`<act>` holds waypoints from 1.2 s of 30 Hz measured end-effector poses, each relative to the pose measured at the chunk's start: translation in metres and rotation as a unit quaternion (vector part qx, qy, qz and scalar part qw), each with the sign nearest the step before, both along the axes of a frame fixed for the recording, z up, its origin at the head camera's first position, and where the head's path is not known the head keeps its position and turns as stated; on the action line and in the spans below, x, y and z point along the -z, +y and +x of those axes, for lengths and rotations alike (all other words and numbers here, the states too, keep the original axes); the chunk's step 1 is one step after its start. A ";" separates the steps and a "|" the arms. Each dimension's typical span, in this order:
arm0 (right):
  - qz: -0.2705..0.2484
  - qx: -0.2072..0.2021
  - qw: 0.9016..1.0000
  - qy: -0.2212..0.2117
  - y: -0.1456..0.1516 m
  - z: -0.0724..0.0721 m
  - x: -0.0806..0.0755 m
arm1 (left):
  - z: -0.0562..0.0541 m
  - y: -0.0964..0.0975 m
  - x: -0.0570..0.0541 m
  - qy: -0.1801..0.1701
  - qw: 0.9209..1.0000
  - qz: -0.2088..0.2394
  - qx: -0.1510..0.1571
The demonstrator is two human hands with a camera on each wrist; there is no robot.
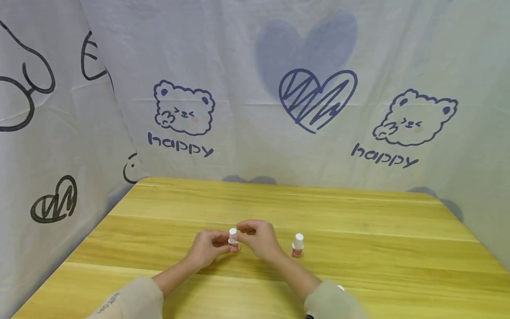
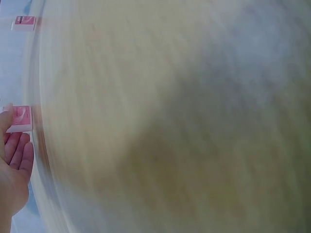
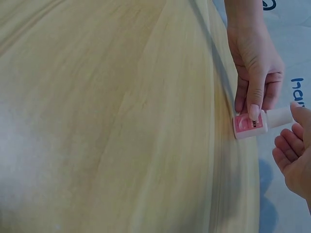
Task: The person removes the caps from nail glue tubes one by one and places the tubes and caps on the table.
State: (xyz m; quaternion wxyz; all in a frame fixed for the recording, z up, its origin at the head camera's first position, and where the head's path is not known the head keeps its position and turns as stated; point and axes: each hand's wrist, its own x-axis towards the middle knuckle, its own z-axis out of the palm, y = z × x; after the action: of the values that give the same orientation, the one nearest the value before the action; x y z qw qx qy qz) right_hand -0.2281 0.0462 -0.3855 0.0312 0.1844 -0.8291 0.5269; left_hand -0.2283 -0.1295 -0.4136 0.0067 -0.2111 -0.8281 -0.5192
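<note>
A small white bottle with a pink label and a white cap (image 1: 233, 244) stands upright on the wooden table. My left hand (image 1: 208, 249) holds its lower body, and in the right wrist view the left thumb (image 3: 255, 104) lies over the label (image 3: 243, 123). At the cap (image 3: 278, 117) is my right hand (image 1: 260, 239), its thumb touching the cap's end while the other fingers (image 3: 286, 148) curve loosely, apart from it. The left wrist view catches the bottle (image 2: 22, 116) and left hand (image 2: 14, 170) only at its edge.
A second, similar bottle (image 1: 297, 246) stands upright to the right of my right hand. Beside my right sleeve (image 1: 334, 301), a bit of a white object (image 1: 340, 288) shows, mostly hidden. Printed cloth (image 1: 247, 110) hangs behind the table (image 1: 378, 257) and at its sides.
</note>
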 end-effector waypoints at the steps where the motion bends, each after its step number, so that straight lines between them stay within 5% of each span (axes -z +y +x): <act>1: 0.000 0.003 1.000 0.000 -0.001 0.000 0.001 | 0.000 0.000 0.000 0.002 1.000 -0.001 0.000; 22: -0.023 0.040 0.999 -0.001 -0.012 0.000 0.006 | -0.004 0.003 0.004 0.017 0.999 -0.026 -0.020; 36: 0.009 0.023 1.000 0.017 -0.013 -0.004 0.001 | -0.005 0.002 0.005 0.018 0.999 -0.032 -0.028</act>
State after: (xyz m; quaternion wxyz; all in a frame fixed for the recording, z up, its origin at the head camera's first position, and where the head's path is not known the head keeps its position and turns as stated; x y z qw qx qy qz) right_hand -0.2316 0.0328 -0.3869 0.0553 0.1746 -0.8371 0.5155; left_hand -0.2331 -0.1273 -0.4188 0.0294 -0.1976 -0.8497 -0.4879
